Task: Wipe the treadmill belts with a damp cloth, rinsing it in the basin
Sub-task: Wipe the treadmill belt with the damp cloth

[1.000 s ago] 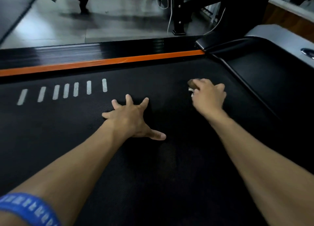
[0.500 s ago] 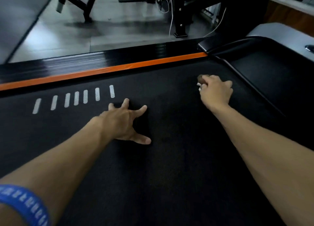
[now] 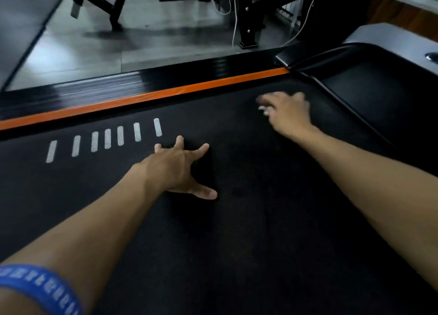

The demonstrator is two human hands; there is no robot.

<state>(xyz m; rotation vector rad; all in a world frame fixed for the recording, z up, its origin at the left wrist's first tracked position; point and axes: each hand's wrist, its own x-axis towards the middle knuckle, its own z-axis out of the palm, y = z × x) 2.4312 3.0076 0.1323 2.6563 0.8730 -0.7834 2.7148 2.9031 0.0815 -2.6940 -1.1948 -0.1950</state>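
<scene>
The cloth (image 3: pixel 265 106) is almost hidden: only a small dark and whitish bit shows at the left edge of the right hand (image 3: pixel 288 112), on the far right part of the treadmill belt (image 3: pixel 237 243). The right hand lies over it, knuckles up, and it is blurred – I cannot tell if the fingers curl around the cloth or only press it flat.

The left hand (image 3: pixel 176 166) rests on the belt near the middle, well apart from the right hand. Its fingers (image 3: pixel 180 140) are spread wide and straight, the thumb points to the right, and it holds nothing. A blue wristband (image 3: pixel 40 288) sits on the left forearm at the near left corner.

On the belt, to the left of the left hand, there is a row of 7 short white marks (image 3: pixel 107 139). Beyond the belt runs an orange stripe (image 3: pixel 142 96) along the black side rail (image 3: pixel 94 87). At the far right rises the black motor cover (image 3: pixel 369 89) – behind the rail the grey floor (image 3: pixel 78 58) shows, with black machine legs (image 3: pixel 247 25) and white cables (image 3: pixel 234 27).
</scene>
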